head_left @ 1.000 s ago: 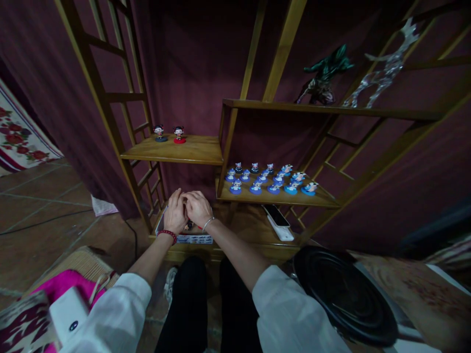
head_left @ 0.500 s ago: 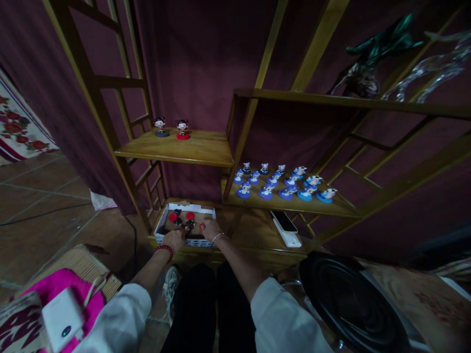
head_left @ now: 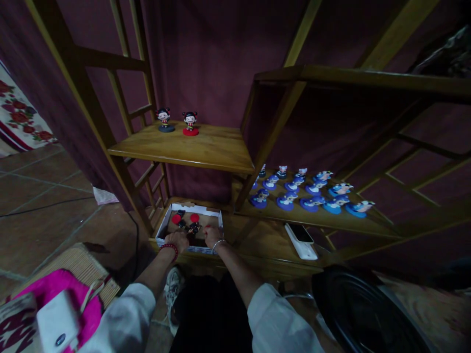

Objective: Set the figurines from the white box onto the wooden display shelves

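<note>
A shallow white cardboard box (head_left: 164,223) sits on the bottom shelf board. Inside lie several small black-haired figurines (head_left: 194,228) and round red bases (head_left: 195,217). My left hand (head_left: 177,240), wearing a red bead bracelet, reaches over the near side with curled fingers beside the dark figurines; what it grips is hard to make out. At the box's right side, my right hand (head_left: 212,236), with a silver bracelet, is closed on a red base, of which only a bit shows at the fingers. On the shelf above stand two figurines, one on a grey base (head_left: 166,128), one on red (head_left: 190,131).
Several purple- and blue-based figurines (head_left: 287,200) stand in rows on the right shelf. A phone (head_left: 299,233) lies on a white object (head_left: 308,251) below them. Wooden posts (head_left: 270,147) divide the shelves. A black round stool (head_left: 364,314) is at lower right.
The view has moved closer and shifted, so the right-hand shelves appear farther right. Both hands stay at the box; the red piece at my right fingers shows less.
</note>
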A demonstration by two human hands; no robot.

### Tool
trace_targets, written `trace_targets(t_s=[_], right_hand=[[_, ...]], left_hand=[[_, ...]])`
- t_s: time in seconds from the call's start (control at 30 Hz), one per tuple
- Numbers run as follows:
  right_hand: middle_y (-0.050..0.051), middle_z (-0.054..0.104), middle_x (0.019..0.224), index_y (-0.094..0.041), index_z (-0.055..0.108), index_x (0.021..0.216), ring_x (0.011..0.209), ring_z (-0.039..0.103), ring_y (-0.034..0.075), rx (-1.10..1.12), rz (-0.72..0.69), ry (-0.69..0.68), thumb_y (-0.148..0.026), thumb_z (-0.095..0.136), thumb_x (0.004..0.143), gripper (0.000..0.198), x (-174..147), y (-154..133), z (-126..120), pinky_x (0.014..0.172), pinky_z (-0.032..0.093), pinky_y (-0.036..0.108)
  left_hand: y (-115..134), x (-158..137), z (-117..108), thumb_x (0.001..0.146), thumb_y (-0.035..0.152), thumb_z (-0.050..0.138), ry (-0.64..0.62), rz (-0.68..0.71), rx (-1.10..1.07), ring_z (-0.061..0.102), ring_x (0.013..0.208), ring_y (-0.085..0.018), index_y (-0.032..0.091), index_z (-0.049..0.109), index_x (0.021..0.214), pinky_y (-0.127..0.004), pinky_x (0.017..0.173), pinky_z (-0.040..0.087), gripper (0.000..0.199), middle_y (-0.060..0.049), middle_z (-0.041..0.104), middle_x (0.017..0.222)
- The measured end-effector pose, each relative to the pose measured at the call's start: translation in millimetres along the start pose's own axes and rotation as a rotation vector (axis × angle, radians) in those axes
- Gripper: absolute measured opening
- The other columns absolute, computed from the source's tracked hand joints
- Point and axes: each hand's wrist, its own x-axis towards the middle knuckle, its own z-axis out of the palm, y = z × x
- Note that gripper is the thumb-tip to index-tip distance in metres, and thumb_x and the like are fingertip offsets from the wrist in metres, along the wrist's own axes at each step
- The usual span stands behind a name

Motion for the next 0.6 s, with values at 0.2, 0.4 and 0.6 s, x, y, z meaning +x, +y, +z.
trace_targets(t_s=[0.2, 0.4, 0.6], right_hand=[[0.011, 0.064, 0.093, -0.014, 0.065, 0.085, 0.087, 0.059, 0.02, -0.044, 0.05, -0.031, 0.001, 0.05, 0.064, 0.03, 4, -3, -4, 0.07, 0.041, 0.024], [0.011, 0.065, 0.091, -0.016, 0.066, 0.087, 0.087, 0.059, 0.02, -0.025, 0.057, -0.047, -0.003, 0.05, 0.067, 0.028, 9, -2, 3, 0.069, 0.042, 0.025], [0.006, 0.065, 0.094, -0.022, 0.064, 0.094, 0.09, 0.058, 0.017, 0.025, 0.027, -0.012, -0.007, 0.05, 0.069, 0.032, 12, 3, 10, 0.074, 0.041, 0.022]], left_hand=[[-4, 3, -5, 0.074, 0.019, 0.038, 0.011, -0.015, -0.025, 0.055, 0.099, -0.026, 0.019, 0.056, 0.106, -0.037, 0.08, 0.042, 0.037, -0.013, 0.061, 0.104], [-2, 9, -6, 0.073, 0.019, 0.038, 0.0, -0.039, -0.043, 0.054, 0.1, -0.029, 0.023, 0.038, 0.125, -0.041, 0.079, 0.041, 0.053, -0.014, 0.057, 0.112], [-6, 22, -5, 0.07, 0.017, 0.043, -0.021, 0.011, -0.052, 0.051, 0.104, -0.028, 0.026, 0.027, 0.132, -0.041, 0.082, 0.04, 0.065, -0.014, 0.052, 0.118]])
